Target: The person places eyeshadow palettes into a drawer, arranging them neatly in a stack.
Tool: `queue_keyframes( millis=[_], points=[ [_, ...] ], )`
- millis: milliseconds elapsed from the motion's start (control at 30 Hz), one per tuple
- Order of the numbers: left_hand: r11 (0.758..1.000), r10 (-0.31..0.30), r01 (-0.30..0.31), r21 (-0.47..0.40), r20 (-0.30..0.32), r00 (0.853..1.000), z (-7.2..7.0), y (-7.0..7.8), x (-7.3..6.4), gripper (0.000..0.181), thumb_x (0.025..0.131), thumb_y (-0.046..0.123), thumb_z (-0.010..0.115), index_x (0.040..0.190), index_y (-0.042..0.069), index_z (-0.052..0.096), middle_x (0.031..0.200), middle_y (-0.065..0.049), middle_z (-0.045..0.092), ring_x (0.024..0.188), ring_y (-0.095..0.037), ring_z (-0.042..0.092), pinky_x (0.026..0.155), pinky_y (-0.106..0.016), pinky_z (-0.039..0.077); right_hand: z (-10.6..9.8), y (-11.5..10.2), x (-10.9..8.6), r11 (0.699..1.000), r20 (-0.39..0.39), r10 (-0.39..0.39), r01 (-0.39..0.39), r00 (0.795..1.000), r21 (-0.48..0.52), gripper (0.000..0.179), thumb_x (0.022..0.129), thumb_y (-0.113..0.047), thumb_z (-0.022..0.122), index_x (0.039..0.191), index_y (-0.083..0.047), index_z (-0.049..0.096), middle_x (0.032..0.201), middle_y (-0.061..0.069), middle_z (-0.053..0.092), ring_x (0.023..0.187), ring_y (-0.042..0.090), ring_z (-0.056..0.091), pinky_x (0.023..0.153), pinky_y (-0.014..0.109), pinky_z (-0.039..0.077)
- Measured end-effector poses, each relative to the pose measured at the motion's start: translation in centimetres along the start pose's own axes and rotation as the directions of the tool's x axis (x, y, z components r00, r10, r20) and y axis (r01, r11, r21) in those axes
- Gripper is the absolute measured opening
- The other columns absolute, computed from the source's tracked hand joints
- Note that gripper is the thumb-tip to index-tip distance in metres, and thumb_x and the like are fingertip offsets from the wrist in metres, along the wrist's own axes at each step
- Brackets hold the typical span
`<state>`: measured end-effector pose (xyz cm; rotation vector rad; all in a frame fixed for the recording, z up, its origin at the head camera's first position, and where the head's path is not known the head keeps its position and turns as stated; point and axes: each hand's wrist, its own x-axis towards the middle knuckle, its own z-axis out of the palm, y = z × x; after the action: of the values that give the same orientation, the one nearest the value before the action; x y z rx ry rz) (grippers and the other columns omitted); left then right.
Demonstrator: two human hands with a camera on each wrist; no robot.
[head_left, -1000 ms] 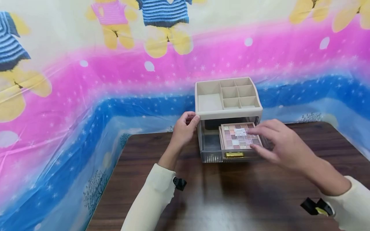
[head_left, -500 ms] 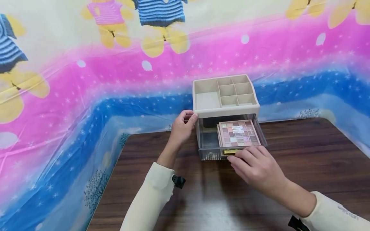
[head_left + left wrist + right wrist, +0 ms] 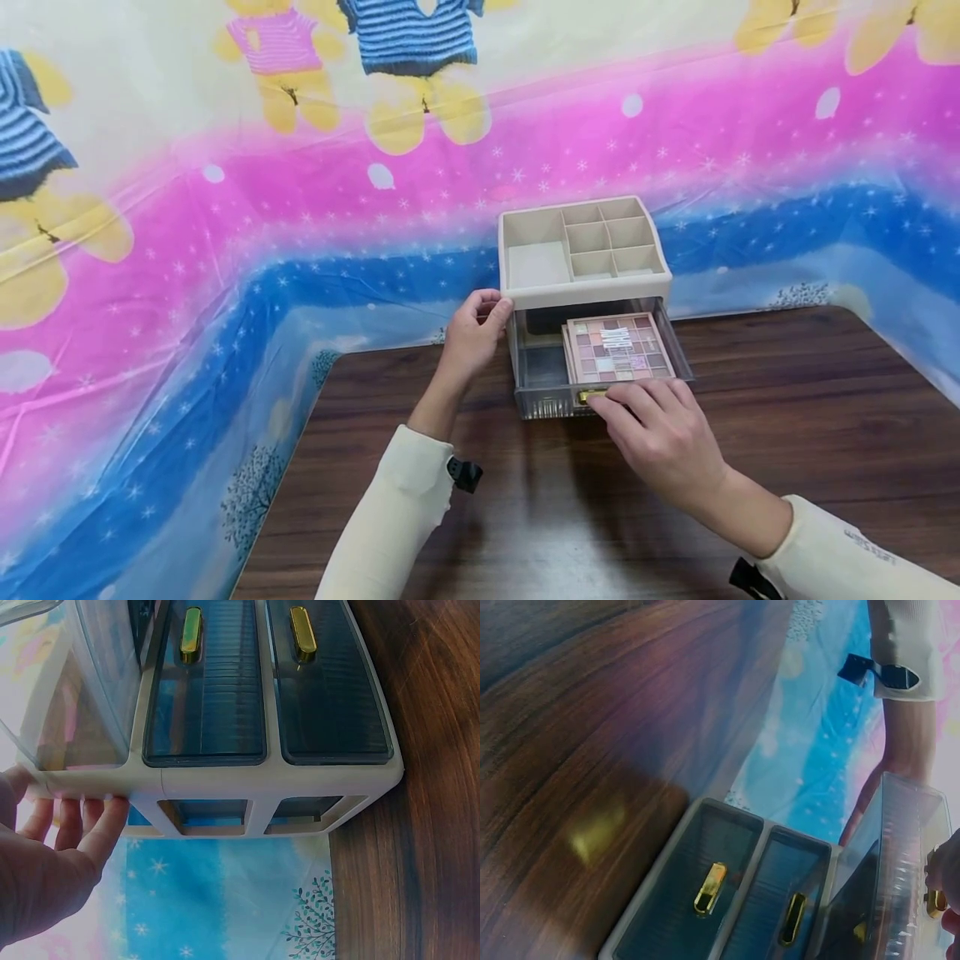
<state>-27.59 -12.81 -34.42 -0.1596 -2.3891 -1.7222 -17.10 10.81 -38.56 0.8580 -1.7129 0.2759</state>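
A cream storage organizer (image 3: 585, 291) with a divided top stands at the back of the table, its clear top drawer (image 3: 542, 400) pulled out. Inside that drawer lies an eyeshadow palette (image 3: 619, 348), seemingly stacked on another flat case. My left hand (image 3: 472, 340) holds the organizer's upper left side, thumb toward the front; the left wrist view has its fingers (image 3: 105, 836) against the cream frame. At the drawer front, my right hand (image 3: 666, 437) pinches the gold handle (image 3: 585, 398) and covers most of it. In the right wrist view that handle (image 3: 934, 901) shows partly behind fingertips.
Two lower drawers with gold handles, an upper one (image 3: 202, 712) and a bottom one (image 3: 330, 712), are pushed in. Dark wooden table (image 3: 540, 517) extends in front and to both sides. A patterned cloth (image 3: 360, 283) hangs behind the table.
My right hand has come down from beside the palette to the drawer's gold handle and taken hold of it. My left hand stays on the organizer. The drawer remains pulled out.
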Motion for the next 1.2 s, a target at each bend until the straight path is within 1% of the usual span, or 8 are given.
queue_keyframes(
  millis=[267, 400, 567, 733, 900, 1067, 1200],
  points=[
    [1.000, -0.006, 0.006, 0.007, 0.001, 1.000, 0.0, -0.1, 0.0, 0.035, 0.102, 0.035, 0.062, 0.126, 0.010, 0.062, 0.121, -0.014, 0.066, 0.103, -0.025, 0.065, 0.095, -0.051, 0.058, 0.4, 0.3, 0.1, 1.000, 0.005, 0.024, -0.024, 1.000, 0.005, 0.025, 0.103, -0.012, 0.053, 0.094, -0.008, 0.076, 0.087, 0.008, 0.070, 0.078, 0.031, 0.063, 0.061, 0.044, 0.046],
    [1.000, -0.012, 0.012, 0.017, 0.006, 1.000, 0.0, 0.0, 0.0, 0.035, 0.102, 0.037, 0.062, 0.127, 0.012, 0.062, 0.121, -0.012, 0.066, 0.104, -0.024, 0.065, 0.093, -0.045, 0.060, 1.0, 0.6, 0.4, 1.000, -0.008, 0.026, -0.026, 1.000, -0.012, 0.024, 0.102, -0.011, 0.055, 0.094, -0.008, 0.077, 0.087, 0.008, 0.070, 0.078, 0.032, 0.063, 0.059, 0.045, 0.045],
    [1.000, -0.012, 0.012, 0.024, 0.008, 1.000, 0.1, 0.1, 0.0, 0.035, 0.102, 0.038, 0.062, 0.127, 0.012, 0.062, 0.121, -0.012, 0.065, 0.105, -0.023, 0.065, 0.091, -0.040, 0.061, 1.7, 1.2, 0.7, 0.998, 0.012, 0.042, -0.041, 0.999, -0.041, 0.023, 0.101, -0.010, 0.055, 0.096, -0.008, 0.077, 0.088, 0.009, 0.071, 0.079, 0.033, 0.065, 0.059, 0.046, 0.045],
    [1.000, -0.016, 0.016, 0.008, 0.013, 1.000, 0.1, 0.1, -0.1, 0.036, 0.102, 0.037, 0.062, 0.127, 0.011, 0.061, 0.123, -0.013, 0.065, 0.108, -0.025, 0.064, 0.095, -0.046, 0.059, 2.6, 1.9, 0.8, 0.997, 0.028, 0.070, -0.068, 0.997, -0.044, 0.021, 0.099, -0.008, 0.057, 0.097, -0.007, 0.078, 0.089, 0.011, 0.072, 0.081, 0.035, 0.066, 0.060, 0.047, 0.047],
    [1.000, -0.020, 0.020, -0.002, 0.012, 1.000, 0.1, 0.0, -0.1, 0.036, 0.102, 0.037, 0.062, 0.127, 0.011, 0.062, 0.123, -0.014, 0.065, 0.110, -0.026, 0.065, 0.098, -0.048, 0.058, 3.6, 2.6, 1.0, 0.994, 0.047, 0.097, -0.094, 0.994, -0.048, 0.018, 0.097, -0.006, 0.060, 0.097, -0.005, 0.077, 0.090, 0.014, 0.072, 0.079, 0.036, 0.066, 0.059, 0.046, 0.048],
    [1.000, -0.026, 0.026, 0.004, 0.009, 1.000, 0.1, 0.0, -0.1, 0.036, 0.102, 0.038, 0.061, 0.127, 0.012, 0.062, 0.123, -0.012, 0.065, 0.110, -0.025, 0.065, 0.096, -0.045, 0.059, 4.8, 3.3, 1.2, 0.992, 0.036, 0.113, -0.111, 0.993, -0.057, 0.017, 0.095, -0.003, 0.061, 0.097, -0.006, 0.077, 0.089, 0.013, 0.070, 0.072, 0.034, 0.062, 0.055, 0.045, 0.046],
    [1.000, -0.024, 0.024, 0.015, 0.005, 1.000, 0.1, -0.1, -0.1, 0.036, 0.103, 0.040, 0.060, 0.127, 0.013, 0.061, 0.123, -0.011, 0.065, 0.107, -0.024, 0.065, 0.094, -0.042, 0.060, 5.7, 4.0, 1.3, 0.989, 0.066, 0.123, -0.116, 0.990, -0.094, 0.013, 0.093, -0.002, 0.067, 0.100, -0.006, 0.078, 0.091, 0.014, 0.072, 0.070, 0.033, 0.063, 0.055, 0.044, 0.050]
  ],
)
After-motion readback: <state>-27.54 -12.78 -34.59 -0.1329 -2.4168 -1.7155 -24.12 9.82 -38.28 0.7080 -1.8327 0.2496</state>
